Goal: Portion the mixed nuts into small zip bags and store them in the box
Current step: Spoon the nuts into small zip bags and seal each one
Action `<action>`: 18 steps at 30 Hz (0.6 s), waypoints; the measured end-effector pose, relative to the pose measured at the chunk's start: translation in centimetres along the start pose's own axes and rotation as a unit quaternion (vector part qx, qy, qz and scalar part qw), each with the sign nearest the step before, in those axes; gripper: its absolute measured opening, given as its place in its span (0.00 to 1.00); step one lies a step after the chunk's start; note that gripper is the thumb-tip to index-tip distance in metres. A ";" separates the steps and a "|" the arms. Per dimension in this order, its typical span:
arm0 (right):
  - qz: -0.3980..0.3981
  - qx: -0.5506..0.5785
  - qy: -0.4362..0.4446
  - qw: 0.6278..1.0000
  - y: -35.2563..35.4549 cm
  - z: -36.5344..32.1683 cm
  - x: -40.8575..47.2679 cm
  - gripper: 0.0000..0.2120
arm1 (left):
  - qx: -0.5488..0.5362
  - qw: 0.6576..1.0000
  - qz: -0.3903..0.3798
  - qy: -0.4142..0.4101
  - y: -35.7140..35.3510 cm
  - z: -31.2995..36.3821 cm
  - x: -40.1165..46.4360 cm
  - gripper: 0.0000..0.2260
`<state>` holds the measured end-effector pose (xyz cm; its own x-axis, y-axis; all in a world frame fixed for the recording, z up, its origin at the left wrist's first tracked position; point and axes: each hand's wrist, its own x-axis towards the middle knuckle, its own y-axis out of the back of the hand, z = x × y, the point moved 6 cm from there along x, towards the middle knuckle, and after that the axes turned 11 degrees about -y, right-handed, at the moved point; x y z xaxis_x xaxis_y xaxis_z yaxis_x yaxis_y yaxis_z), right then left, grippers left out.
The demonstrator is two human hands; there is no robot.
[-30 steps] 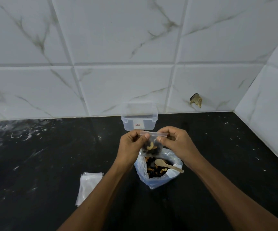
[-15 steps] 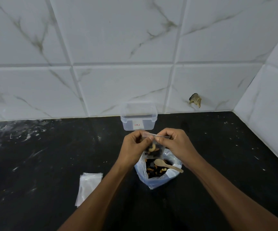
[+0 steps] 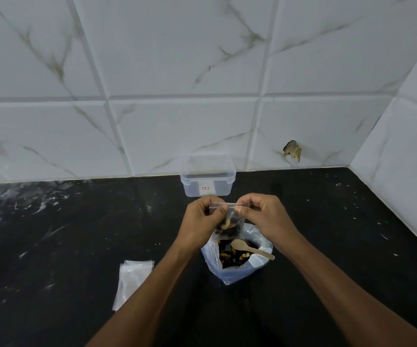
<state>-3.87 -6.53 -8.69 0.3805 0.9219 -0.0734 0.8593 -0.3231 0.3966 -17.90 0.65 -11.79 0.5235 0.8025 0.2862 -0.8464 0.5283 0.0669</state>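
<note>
A small clear zip bag (image 3: 229,226) holding cashews and dark nuts hangs above the big bag of mixed nuts (image 3: 236,259). My left hand (image 3: 201,221) pinches the left end of its zip strip, and my right hand (image 3: 262,217) pinches the right end. A wooden spoon (image 3: 248,249) lies in the big bag, its handle pointing right. The clear plastic box (image 3: 207,181) stands open against the wall, just behind my hands. I cannot see anything inside it.
A stack of empty small zip bags (image 3: 132,280) lies flat on the black counter (image 3: 52,234) to the left of my left forearm. White tiled walls close the back and the right side.
The zip strip now shows stretched flat between my two hands, which have shifted slightly along the bag's top. The bag stays above the big bag.
</note>
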 end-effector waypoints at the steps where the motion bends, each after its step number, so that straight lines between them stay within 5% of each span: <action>1: -0.001 0.002 -0.002 1.000 0.0 0.0 0.0 0.09 | -0.011 1.000 -0.006 0.001 -0.1 0.1 0.0 0.04; 18: 0.020 0.050 -0.044 0.998 0.7 0.9 -0.2 0.04 | -0.008 1.000 0.003 0.012 0.5 0.6 0.0 0.05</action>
<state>-3.01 -7.16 -9.24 0.4406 0.8864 -0.1418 0.8706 -0.3835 0.3081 -18.38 0.77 -11.18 0.5215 0.8113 0.2643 -0.8475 0.5283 0.0506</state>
